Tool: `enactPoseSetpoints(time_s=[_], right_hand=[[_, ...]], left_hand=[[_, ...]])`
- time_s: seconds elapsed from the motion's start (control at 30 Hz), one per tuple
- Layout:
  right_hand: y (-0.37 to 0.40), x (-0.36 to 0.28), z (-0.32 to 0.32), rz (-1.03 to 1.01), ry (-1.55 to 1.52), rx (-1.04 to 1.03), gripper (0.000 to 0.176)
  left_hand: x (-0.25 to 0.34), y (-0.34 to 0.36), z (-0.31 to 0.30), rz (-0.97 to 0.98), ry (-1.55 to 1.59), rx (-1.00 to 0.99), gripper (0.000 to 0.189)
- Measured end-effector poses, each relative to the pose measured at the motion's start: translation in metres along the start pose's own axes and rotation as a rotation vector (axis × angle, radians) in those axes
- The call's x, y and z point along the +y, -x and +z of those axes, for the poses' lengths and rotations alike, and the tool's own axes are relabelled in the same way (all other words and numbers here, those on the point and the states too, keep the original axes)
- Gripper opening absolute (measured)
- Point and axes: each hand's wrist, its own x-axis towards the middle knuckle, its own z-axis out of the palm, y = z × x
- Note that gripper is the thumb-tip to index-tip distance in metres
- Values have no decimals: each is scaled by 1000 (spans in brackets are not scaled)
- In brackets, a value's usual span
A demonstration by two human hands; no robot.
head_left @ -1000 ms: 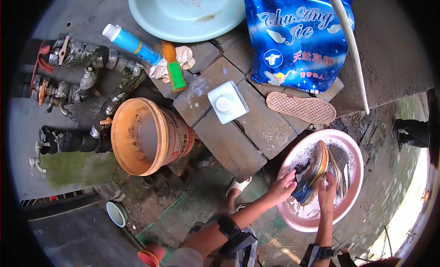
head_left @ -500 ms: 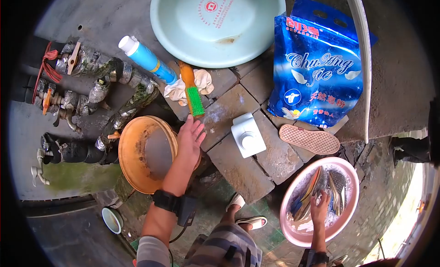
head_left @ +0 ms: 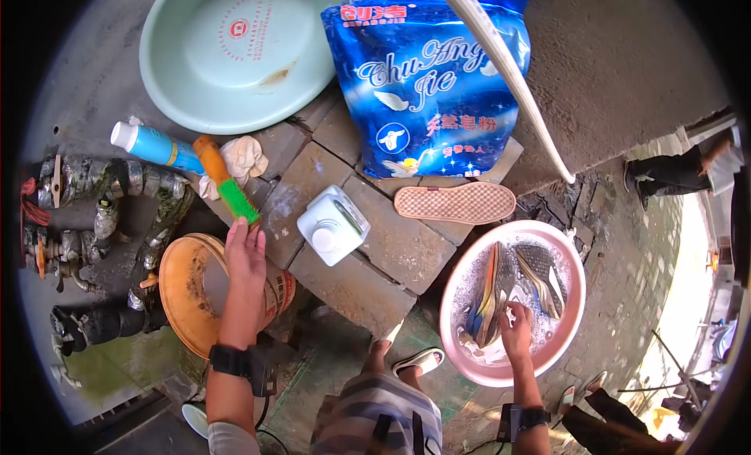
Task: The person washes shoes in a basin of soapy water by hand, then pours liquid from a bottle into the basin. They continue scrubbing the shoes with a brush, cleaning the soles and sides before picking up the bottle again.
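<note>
The fingers of my left hand (head_left: 246, 248) are closed round the bristle end of a scrub brush (head_left: 228, 191) with green bristles and an orange handle. The brush lies against a crumpled whitish cloth (head_left: 244, 159). Beside it rests a blue bottle with a white cap (head_left: 160, 145). My right hand (head_left: 517, 330) is in a pink basin (head_left: 447, 299) of sudsy water, its fingers curled at the edge of a dark shoe (head_left: 486, 295) with coloured stripes. A second shoe (head_left: 541, 279) lies to its right. Suds partly hide both shoes.
On the bricks stand a white bottle (head_left: 332, 224), an insole (head_left: 455, 203) and a blue soap powder bag (head_left: 438, 87). A pale green basin (head_left: 172, 103) is behind. An orange bucket (head_left: 174, 299) stands at left, near pipes (head_left: 109, 181). A white hose (head_left: 516, 76) hangs ahead. Other people are at right.
My view has shifted and turned to the right. My left hand has come to the brush's bristle end, and its spread fingers have closed there. The right hand stays among the shoes.
</note>
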Motion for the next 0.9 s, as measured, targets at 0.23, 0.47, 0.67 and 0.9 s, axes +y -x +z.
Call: enactPoseSetpoints(time_s=[0.23, 0.47, 0.67, 0.9], right_hand=[[9, -33, -19, -66, -241, 156, 23], [29, -58, -62, -425, -180, 251, 32], [60, -66, -98, -679, -14, 94, 63], [62, -12, -105, -632, 170, 53, 42]], left_hand=[[7, 132, -34, 88, -221, -10, 28], [-14, 237, -25, 48, -635, -303, 27], [-90, 266, 37, -338, -725, -848, 27], [-146, 266, 111, -779, -770, -1149, 24]])
